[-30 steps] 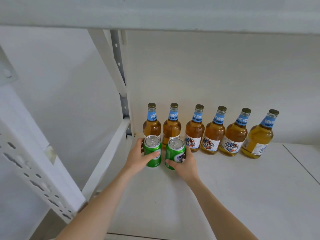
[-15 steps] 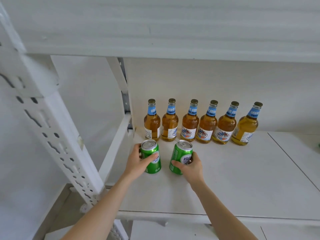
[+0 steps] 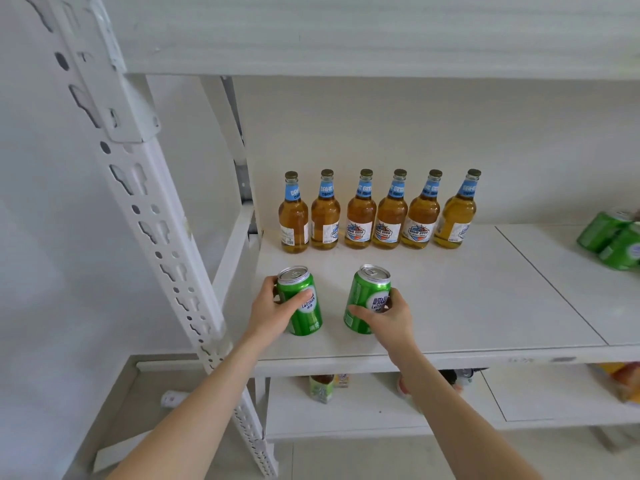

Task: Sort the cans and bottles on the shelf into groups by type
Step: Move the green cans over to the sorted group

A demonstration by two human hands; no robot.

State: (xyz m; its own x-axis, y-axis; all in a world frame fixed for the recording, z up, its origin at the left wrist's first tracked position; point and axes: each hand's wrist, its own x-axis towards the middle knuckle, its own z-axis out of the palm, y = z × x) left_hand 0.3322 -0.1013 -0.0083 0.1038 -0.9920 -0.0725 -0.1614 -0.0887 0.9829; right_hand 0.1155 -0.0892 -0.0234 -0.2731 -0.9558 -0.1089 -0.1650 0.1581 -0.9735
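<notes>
Two green beer cans stand near the front left of the white shelf [image 3: 485, 306]. My left hand [image 3: 273, 308] grips the left can [image 3: 303, 306], which stands upright. My right hand [image 3: 388, 315] grips the right can [image 3: 365, 299], which tilts slightly to the right. Behind them, several amber beer bottles [image 3: 377, 211] with blue neck labels stand in a row against the back wall. More green cans [image 3: 611, 239] sit at the far right edge of the same shelf, partly cut off.
A perforated white upright post [image 3: 145, 220] runs diagonally at the left, close to my left forearm. The upper shelf board [image 3: 346, 46] hangs overhead. The lower shelf [image 3: 519, 400] holds a small green bottle [image 3: 321, 388] and other packages.
Both hands have drawn the two cans away from the bottle row toward the shelf's front edge, and the cans now stand farther apart. The view has pulled back and dropped lower.
</notes>
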